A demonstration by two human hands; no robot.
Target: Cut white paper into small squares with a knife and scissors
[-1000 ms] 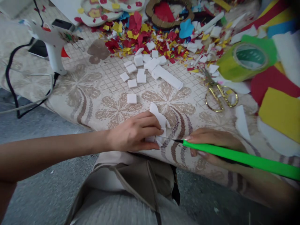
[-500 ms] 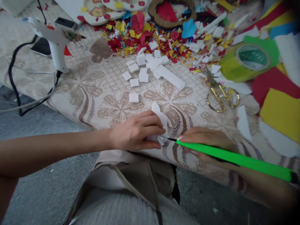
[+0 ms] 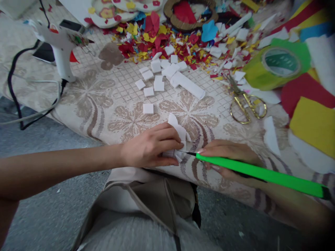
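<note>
My left hand presses down on a white foam piece near the table's front edge, its fingers curled over it and hiding part of it. Dark lines show on the foam beside the fingertips. In my right hand is a craft knife with a long bright green handle. Its thin blade points left and meets the foam right beside my left fingers. Just beyond lies one small white foam square, with several more foam squares and a white foam strip behind it.
Gold-handled scissors and a roll of tape lie to the right, near coloured foam sheets. A white glue gun with its cord stands at the left. Colourful scraps heap along the back of the patterned tablecloth.
The knife's handle end has tipped slightly upward in view, with its blade staying at the foam. My left hand keeps its hold. The whole view has shifted a little.
</note>
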